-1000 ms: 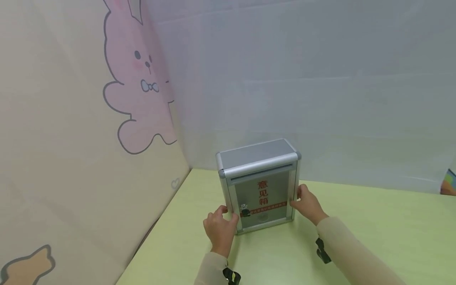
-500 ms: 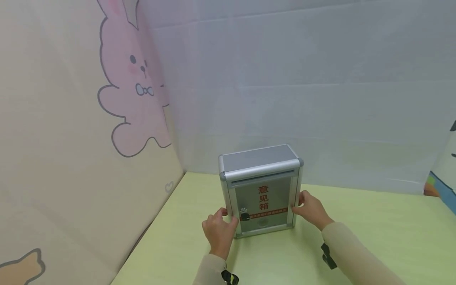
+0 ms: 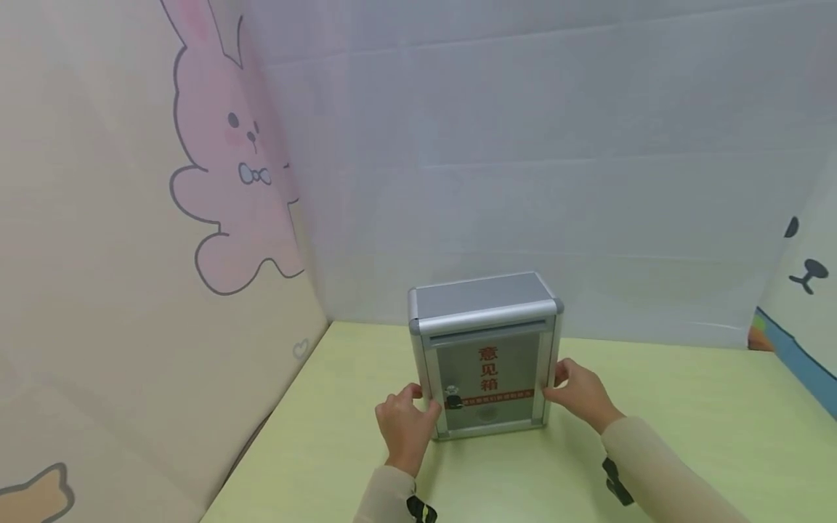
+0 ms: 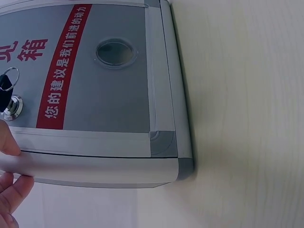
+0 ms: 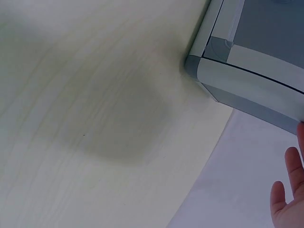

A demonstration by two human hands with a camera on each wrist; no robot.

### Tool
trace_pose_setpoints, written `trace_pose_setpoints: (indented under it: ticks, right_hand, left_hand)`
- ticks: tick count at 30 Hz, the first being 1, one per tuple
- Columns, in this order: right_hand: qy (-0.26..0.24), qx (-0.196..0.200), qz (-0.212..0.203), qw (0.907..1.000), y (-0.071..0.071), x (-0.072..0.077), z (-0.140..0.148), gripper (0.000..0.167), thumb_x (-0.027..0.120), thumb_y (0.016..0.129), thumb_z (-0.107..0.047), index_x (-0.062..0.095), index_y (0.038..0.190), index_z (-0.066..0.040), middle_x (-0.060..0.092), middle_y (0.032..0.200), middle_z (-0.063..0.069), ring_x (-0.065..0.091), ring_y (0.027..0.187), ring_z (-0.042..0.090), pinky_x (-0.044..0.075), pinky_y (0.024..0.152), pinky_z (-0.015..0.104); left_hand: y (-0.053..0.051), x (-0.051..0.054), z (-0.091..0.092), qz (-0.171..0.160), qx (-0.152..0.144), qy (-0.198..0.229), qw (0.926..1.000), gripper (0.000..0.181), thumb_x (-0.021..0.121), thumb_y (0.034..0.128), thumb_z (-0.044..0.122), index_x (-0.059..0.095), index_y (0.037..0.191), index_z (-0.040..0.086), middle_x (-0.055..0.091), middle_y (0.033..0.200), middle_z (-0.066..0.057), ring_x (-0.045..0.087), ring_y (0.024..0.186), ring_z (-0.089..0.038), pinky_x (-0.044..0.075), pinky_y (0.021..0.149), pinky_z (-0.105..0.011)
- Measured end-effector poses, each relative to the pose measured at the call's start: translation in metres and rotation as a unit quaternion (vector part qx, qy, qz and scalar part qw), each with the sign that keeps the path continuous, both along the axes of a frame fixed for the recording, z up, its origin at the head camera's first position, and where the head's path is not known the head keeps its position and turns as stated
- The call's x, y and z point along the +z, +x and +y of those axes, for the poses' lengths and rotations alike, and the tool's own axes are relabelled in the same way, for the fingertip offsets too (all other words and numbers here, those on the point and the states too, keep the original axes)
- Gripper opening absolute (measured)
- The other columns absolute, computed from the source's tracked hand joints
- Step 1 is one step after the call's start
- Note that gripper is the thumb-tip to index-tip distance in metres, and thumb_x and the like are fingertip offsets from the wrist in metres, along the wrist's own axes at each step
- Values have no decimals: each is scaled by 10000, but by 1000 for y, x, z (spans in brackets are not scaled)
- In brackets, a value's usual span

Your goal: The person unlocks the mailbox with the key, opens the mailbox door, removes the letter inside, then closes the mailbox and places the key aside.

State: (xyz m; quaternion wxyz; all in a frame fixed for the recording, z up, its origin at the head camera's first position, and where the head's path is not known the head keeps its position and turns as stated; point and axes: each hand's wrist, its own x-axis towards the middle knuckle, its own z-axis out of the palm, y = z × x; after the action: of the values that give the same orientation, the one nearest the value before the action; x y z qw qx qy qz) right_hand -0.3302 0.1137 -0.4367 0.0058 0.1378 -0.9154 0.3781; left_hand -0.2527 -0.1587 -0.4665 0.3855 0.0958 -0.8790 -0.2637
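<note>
A grey metal box (image 3: 490, 370) with silver edges, a top slot and red lettering stands upright on the table. Its lower left side is gripped by my left hand (image 3: 405, 428), thumb on the front edge and fingers at the side. My right hand (image 3: 583, 394) holds the opposite side the same way. Near the left edge a key hangs in the lock (image 3: 453, 396). In the left wrist view my left thumb and fingers (image 4: 12, 190) pinch the box's side frame (image 4: 95, 168). The right wrist view shows fingers (image 5: 295, 175) by the box side (image 5: 256, 90).
The pale yellow-green table (image 3: 654, 378) meets a whitish back sheet (image 3: 523, 145). At the left rises a cream sheet with a pink rabbit print (image 3: 222, 174). Another printed sheet (image 3: 811, 319) is at the right edge.
The view has shifted, bringing more of the right-hand sheet into sight. The box has turned slightly, its front facing more squarely forward, with both hands still on its sides.
</note>
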Motion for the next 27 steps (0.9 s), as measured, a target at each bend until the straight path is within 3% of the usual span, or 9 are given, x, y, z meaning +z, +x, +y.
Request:
trace_pose_setpoints:
  ticks: [8, 27]
  right_hand:
    - [-50, -149, 130, 9998, 12, -7, 18, 291, 729, 763, -151, 557, 926, 20, 621, 841, 66, 559, 726, 189, 444, 641, 357]
    - [151, -444, 147, 9988, 38, -3, 53, 284, 739, 761, -158, 560, 898, 15, 619, 804, 41, 564, 735, 207, 438, 636, 363]
  left_hand:
    - [0, -2, 9, 163, -406, -86, 9990, 124, 748, 648, 110, 657, 724, 73, 664, 679, -39, 455, 546, -165, 349, 639, -370]
    - [1, 3, 36, 85, -780, -423, 9960, 138, 748, 640, 136, 655, 719, 70, 619, 615, -23, 478, 530, -174, 365, 620, -362]
